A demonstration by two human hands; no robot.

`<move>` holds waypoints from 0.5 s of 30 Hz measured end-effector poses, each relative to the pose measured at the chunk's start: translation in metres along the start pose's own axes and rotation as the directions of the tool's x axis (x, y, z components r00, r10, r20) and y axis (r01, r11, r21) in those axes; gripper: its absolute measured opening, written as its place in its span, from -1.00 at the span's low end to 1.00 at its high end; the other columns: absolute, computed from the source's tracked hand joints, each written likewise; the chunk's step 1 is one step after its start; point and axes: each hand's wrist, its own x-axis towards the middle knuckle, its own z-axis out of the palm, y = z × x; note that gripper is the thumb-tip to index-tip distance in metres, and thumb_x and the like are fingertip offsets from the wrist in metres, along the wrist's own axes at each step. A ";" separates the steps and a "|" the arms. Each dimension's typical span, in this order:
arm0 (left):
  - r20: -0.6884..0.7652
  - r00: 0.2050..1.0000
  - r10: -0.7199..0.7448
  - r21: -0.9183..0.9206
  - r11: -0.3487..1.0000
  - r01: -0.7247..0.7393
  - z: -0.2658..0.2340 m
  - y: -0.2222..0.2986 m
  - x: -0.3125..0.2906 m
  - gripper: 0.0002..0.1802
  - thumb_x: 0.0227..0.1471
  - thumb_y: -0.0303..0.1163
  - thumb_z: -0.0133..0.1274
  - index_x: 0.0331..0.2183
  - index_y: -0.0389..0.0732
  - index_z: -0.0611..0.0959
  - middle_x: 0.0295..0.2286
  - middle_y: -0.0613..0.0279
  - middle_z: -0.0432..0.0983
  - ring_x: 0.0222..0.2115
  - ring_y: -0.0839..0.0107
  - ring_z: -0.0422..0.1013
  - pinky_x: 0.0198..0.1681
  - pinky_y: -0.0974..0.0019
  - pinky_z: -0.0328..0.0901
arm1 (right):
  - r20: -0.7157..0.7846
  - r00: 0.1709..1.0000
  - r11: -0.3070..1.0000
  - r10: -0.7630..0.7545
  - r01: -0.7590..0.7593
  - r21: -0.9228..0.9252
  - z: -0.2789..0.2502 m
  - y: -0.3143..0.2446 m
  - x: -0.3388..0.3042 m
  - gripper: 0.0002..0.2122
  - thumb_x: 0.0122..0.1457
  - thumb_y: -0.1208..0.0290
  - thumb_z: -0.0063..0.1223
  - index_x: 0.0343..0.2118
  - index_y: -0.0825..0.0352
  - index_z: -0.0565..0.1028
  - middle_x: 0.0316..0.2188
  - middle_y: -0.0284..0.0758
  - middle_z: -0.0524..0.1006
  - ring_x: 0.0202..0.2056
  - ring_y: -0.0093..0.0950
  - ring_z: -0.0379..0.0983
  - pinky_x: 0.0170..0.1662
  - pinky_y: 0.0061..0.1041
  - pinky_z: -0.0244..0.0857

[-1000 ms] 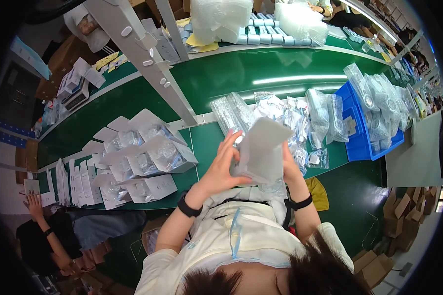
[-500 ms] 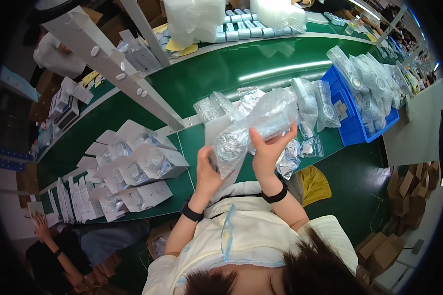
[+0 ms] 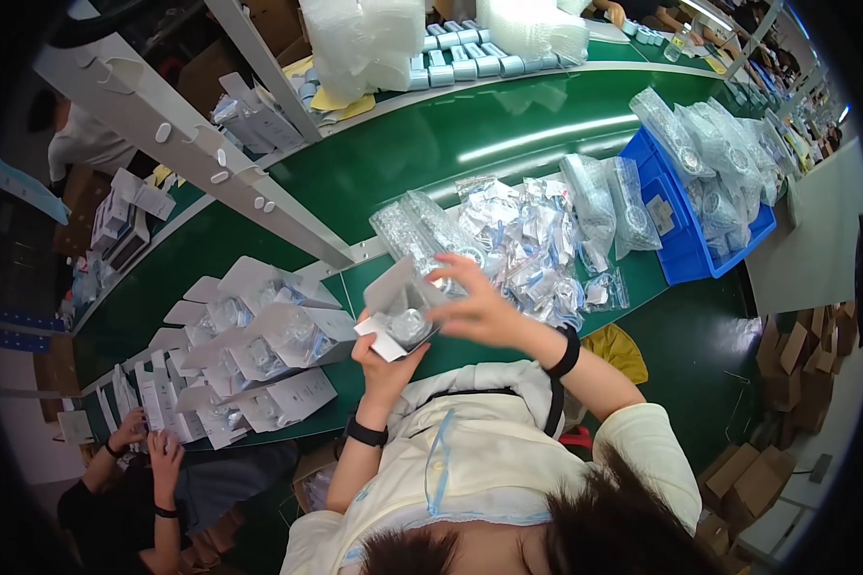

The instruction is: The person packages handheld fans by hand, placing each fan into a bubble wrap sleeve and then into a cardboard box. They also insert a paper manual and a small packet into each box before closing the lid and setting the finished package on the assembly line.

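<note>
My left hand (image 3: 385,374) grips an open white box (image 3: 381,341) holding a clear-wrapped item (image 3: 410,327) above the green counter (image 3: 462,354); my right hand (image 3: 479,311), fingers spread, hovers beside the box's opening. Beyond lie silvery packets (image 3: 532,240) and 1 blue bin (image 3: 680,257).

The left grip (image 3: 387,376) is curled, the right grip (image 3: 484,311) loosely splayed beside it.

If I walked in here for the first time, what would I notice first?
Probably the bright blue bin on the right, heaped with bubble-wrapped packages. Next, in the middle, the left hand holds an open white box, with the right hand close beside it. Rows of open white cartons stand to the left.
</note>
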 end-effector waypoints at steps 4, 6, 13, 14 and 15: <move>-0.056 0.985 -0.166 0.128 0.977 0.172 -0.020 -0.006 -0.023 -0.06 -0.49 -0.46 0.34 -0.19 -0.12 -0.02 -0.02 -0.11 -0.08 -0.02 0.13 0.07 0.01 0.17 0.01 | -0.299 0.918 0.916 0.261 -0.333 -0.224 -0.033 0.099 0.038 -0.68 -0.12 0.41 0.08 -0.22 0.32 0.41 -0.20 -0.16 0.38 -0.14 -0.14 0.26 -0.08 -0.30 0.16; -0.006 0.974 -0.228 0.082 0.970 0.227 -0.028 0.008 -0.020 -0.10 -0.48 -0.47 0.32 -0.18 -0.13 0.02 -0.03 -0.15 0.00 -0.02 0.07 0.08 0.02 0.14 0.02 | -0.339 0.898 0.655 0.281 -0.438 -0.616 -0.034 0.157 0.056 -0.62 -0.13 0.42 0.09 -0.18 0.33 0.37 -0.20 -0.13 0.38 -0.17 -0.17 0.29 -0.13 -0.30 0.22; -0.016 0.944 -0.330 0.224 0.919 0.325 -0.042 0.062 0.027 -0.46 -0.39 -0.50 0.23 -0.29 -0.22 0.33 -0.07 -0.05 0.13 -0.07 0.06 0.16 -0.06 0.20 0.12 | -0.015 0.707 0.460 0.707 -0.476 -0.750 -0.046 0.252 0.073 -0.65 -0.23 0.42 0.13 -0.28 0.32 0.42 -0.28 -0.13 0.40 -0.19 -0.17 0.31 -0.20 -0.26 0.27; -0.005 0.942 -0.334 0.276 0.905 0.323 -0.042 0.066 0.027 -0.57 -0.38 -0.51 0.20 -0.35 -0.24 0.40 -0.09 -0.03 0.15 -0.10 0.06 0.19 -0.09 0.22 0.14 | 0.010 0.705 0.471 0.709 -0.462 -0.752 -0.043 0.247 0.072 -0.65 -0.23 0.42 0.13 -0.28 0.32 0.42 -0.28 -0.13 0.40 -0.19 -0.17 0.31 -0.20 -0.26 0.27; 0.003 0.941 -0.338 0.326 0.890 0.319 -0.043 0.068 0.025 -0.68 -0.36 -0.52 0.18 -0.42 -0.26 0.46 -0.10 -0.01 0.18 -0.12 0.06 0.21 -0.12 0.23 0.17 | 0.104 0.750 0.523 0.653 -0.347 -0.778 -0.044 0.232 0.075 -0.70 -0.21 0.44 0.11 -0.33 0.33 0.42 -0.34 -0.14 0.42 -0.24 -0.18 0.33 -0.22 -0.25 0.27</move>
